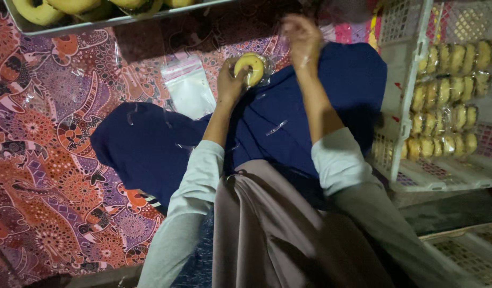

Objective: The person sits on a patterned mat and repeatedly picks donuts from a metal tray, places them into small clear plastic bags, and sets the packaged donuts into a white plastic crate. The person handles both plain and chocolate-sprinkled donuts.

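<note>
My left hand (231, 81) grips a yellow ring-shaped pastry (250, 68) wrapped in a clear plastic bag, held above my dark blue lap cloth (288, 122). My right hand (303, 38) is raised just right of the pastry, blurred, with fingers curled; whether it pinches the bag's edge I cannot tell. A stack of empty clear bags (190, 88) lies on the patterned mat to the left of the left hand.
A white plastic crate (401, 112) on the right holds rows of bagged pastries (446, 101). A metal tray (96, 22) of unwrapped ring pastries sits at the top left. A colourful patterned mat (43, 133) covers the floor. Another crate (465, 253) sits at the bottom right.
</note>
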